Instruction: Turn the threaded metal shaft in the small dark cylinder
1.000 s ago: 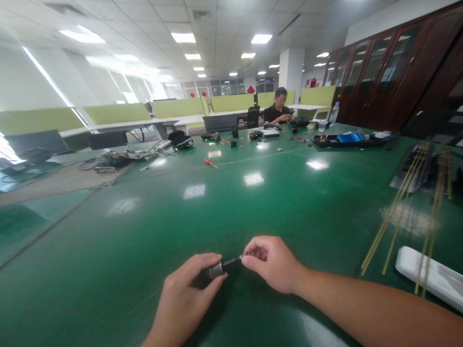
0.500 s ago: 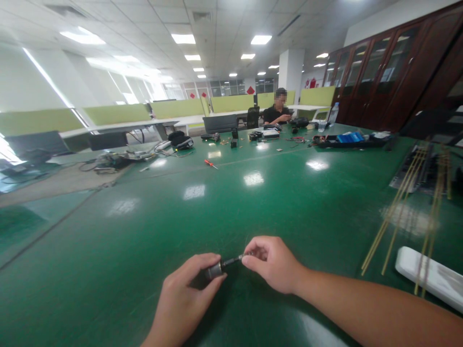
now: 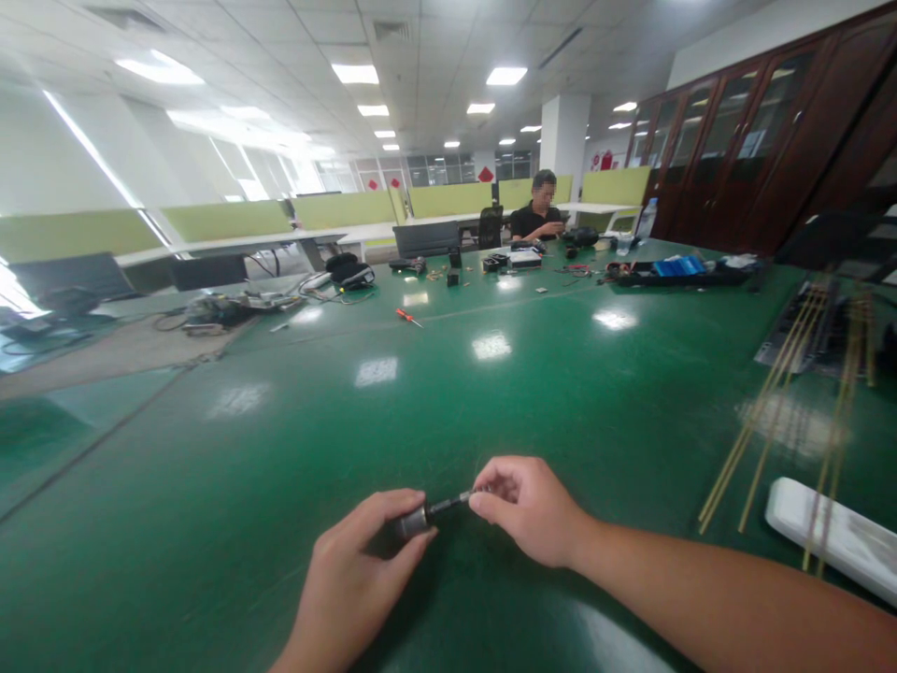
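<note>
My left hand (image 3: 364,556) is closed low in the middle of the view, with thumb and fingers on either side of a small grey metal cylinder (image 3: 413,522), which looks like a small motor. From the cylinder's right end a thin dark shaft (image 3: 444,506) sticks out towards my right hand (image 3: 525,509). The fingertips of that hand pinch the shaft's light-coloured far end, and the fingers hide part of it. Both hands are just above the green tabletop (image 3: 336,421).
Thin yellowish sticks (image 3: 763,411) and a white oblong case (image 3: 831,537) lie at the right. Further off is an orange screwdriver (image 3: 406,317). A black tray (image 3: 673,278) and several small devices line the far side, where a person (image 3: 536,220) sits.
My left hand has shifted very slightly left with the cylinder. My right hand stays almost in place, still pinching the shaft's end.
</note>
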Tool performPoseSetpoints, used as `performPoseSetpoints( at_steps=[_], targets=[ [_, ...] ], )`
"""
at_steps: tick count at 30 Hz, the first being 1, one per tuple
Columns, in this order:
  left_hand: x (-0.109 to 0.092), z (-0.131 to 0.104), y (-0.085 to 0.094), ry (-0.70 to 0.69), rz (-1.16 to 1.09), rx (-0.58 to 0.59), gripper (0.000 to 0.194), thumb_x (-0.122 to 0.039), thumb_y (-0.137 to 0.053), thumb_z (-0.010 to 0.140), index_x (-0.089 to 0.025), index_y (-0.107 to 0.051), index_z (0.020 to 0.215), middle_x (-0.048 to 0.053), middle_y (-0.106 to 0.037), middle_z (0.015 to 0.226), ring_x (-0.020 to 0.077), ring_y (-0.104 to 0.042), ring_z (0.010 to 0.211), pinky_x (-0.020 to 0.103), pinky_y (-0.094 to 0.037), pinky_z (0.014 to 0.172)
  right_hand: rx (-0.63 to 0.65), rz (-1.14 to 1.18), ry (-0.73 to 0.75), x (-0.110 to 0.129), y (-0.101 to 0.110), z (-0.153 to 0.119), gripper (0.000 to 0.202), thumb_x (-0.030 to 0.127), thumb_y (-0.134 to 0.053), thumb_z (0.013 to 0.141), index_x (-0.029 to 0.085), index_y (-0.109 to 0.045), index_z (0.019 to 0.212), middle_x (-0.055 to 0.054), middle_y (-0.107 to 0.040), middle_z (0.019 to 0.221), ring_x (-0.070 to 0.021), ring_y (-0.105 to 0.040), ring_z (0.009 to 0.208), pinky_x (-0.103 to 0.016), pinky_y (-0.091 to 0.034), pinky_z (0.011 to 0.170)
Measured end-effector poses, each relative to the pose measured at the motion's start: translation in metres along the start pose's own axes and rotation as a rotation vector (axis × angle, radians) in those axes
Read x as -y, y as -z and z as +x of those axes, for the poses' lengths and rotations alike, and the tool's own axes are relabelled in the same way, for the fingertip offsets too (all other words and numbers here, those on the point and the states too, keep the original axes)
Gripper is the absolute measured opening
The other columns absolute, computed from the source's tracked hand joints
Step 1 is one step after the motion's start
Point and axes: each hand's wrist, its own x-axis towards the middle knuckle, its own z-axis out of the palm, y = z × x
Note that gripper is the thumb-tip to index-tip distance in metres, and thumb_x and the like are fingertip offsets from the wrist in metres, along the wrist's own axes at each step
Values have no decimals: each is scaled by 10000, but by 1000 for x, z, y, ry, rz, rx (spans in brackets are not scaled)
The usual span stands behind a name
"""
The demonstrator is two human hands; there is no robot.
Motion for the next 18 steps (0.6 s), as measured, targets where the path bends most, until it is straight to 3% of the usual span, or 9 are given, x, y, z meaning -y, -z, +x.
performPoseSetpoints(
  at_steps=[6,13,16,18],
  targets=[
    [-2,2,2,1,1,-11,193,-357,-727,835,-304,-710,1019,-51,-742,979,130,-718,868,184,-576,813,-6,10,-2,-1,0,0,127,275,-664,803,149,-663,786,-14,-625,645,-140,-555,580,-249,-409,542],
    [1,2,4,73,43,-7,230,-430,-710,837,-278,-711,1009,-11,-735,992,172,-709,894,255,-573,839,-5,50,-8,-2,-1,1,109,259,-674,799,152,-656,785,-9,-622,647,-142,-569,589,-254,-435,564],
    [2,7,8,163,104,-37,345,-539,-693,813,-250,-709,999,26,-725,992,215,-698,906,300,-570,816,-3,69,-20,-3,-2,2,116,265,-676,803,152,-652,795,-5,-617,655,-139,-570,593,-255,-443,570],
    [5,10,16,279,145,-62,469,-605,-645,814,-248,-689,1115,33,-733,994,233,-706,888,315,-577,778,0,75,-25,-4,-3,2,112,263,-673,808,155,-646,797,-1,-612,659,-137,-571,593,-253,-446,572]
  ],
)
